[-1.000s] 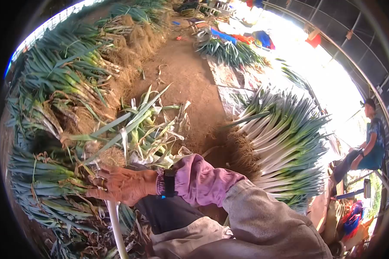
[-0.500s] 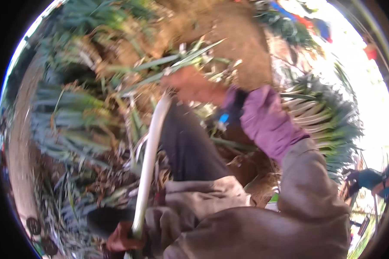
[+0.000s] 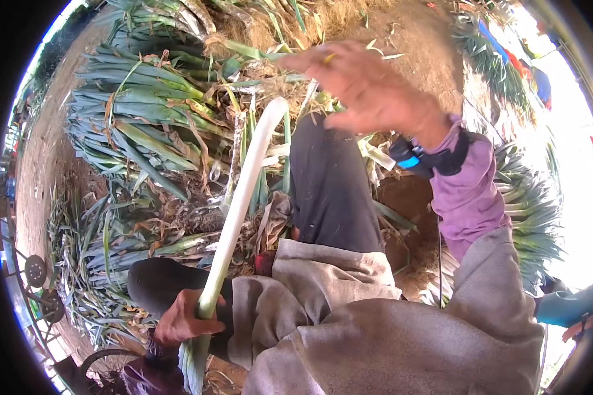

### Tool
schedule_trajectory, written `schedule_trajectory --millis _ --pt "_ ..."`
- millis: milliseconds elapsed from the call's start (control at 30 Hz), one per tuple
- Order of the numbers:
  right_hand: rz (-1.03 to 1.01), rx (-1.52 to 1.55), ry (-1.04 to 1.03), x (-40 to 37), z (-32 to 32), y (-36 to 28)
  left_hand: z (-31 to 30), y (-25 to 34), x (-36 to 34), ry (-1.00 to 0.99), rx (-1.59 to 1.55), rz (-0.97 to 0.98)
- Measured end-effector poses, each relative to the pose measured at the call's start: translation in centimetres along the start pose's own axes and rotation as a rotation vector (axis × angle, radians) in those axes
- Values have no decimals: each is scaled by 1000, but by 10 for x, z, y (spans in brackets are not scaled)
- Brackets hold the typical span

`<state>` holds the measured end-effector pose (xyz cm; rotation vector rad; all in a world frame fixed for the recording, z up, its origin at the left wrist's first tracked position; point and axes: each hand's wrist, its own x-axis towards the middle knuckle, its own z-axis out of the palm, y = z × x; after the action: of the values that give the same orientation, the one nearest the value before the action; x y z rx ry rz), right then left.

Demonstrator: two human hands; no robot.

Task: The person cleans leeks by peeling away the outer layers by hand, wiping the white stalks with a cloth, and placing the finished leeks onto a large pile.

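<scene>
A long leek (image 3: pixel 239 202) slants up from the lower left, its white end bare at the top and its green leaves trailing below. My left hand (image 3: pixel 188 318) is wrapped round its lower, greenish part, near my dark-clad leg. Above my other knee, my right hand (image 3: pixel 375 92) is raised with thumb and fingers apart, a little blurred, and nothing shows in it. It is to the right of the leek's white end, apart from it. Dry stalks and leaf scraps (image 3: pixel 257 85) lie beneath the hand.
A thick pile of leeks (image 3: pixel 135 108) lies at upper left, with loose leaves (image 3: pixel 112 250) below it. On the right, leeks (image 3: pixel 524 207) lie in a row with white ends inward. A co-worker's teal sleeve (image 3: pixel 563 306) shows at the right edge. Bare soil (image 3: pixel 408 36) stretches behind.
My right hand has left the leek's white end, moving right and opening. The leek stays in my left hand, its white end now uncovered. The whole view has also shifted.
</scene>
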<state>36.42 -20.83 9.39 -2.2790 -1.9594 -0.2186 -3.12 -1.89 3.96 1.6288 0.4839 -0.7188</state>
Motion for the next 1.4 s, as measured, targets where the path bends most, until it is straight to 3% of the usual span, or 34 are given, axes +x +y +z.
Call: schedule_trajectory --millis 33,67,167,200,233,333,367,400,500,533,600,700,733,867,967,1100,1233,1400 --pt "-251 -47 226 5 16 -10 0 4 -1 11 24 -25" --pt "-329 -95 296 8 28 -22 1 11 -1 27 44 -55" --pt "-454 -96 178 23 58 -32 1 19 -3 71 81 -59" --pt "-432 -54 220 27 61 -26 -2 17 -5 80 151 -2" --pt "-345 -116 123 29 59 -22 -4 14 -8 91 226 57" --pt "-191 132 345 24 78 3 3 4 -14 507 654 261" --pt "-161 181 221 25 79 7 9 3 -11 660 896 120" --pt "-157 207 225 25 81 8 11 4 -10 789 1009 89" --pt "-30 382 -35 28 72 8 7 -8 -7 1140 1363 86" --pt "-50 346 44 26 73 6 8 -17 -9 1137 1326 -63" --pt "-94 272 200 19 74 1 16 -19 -14 1221 1265 -60" --pt "-125 -86 349 10 51 -2 43 -31 -28 1283 1142 -142" --pt "-235 -121 427 11 46 0 51 -37 -35 1312 1121 -80" --pt "-269 -172 463 7 35 -8 91 -58 -67 1421 1098 104" --pt "-276 -226 490 1 46 -5 121 -75 -80 1336 983 115" --pt "-236 -231 404 -5 49 -8 130 -62 -62 1388 798 68" --pt "-140 -224 307 1 44 -15 126 -40 -27 1142 638 183" --pt "-186 -114 340 24 33 -11 92 -30 84 812 850 213"
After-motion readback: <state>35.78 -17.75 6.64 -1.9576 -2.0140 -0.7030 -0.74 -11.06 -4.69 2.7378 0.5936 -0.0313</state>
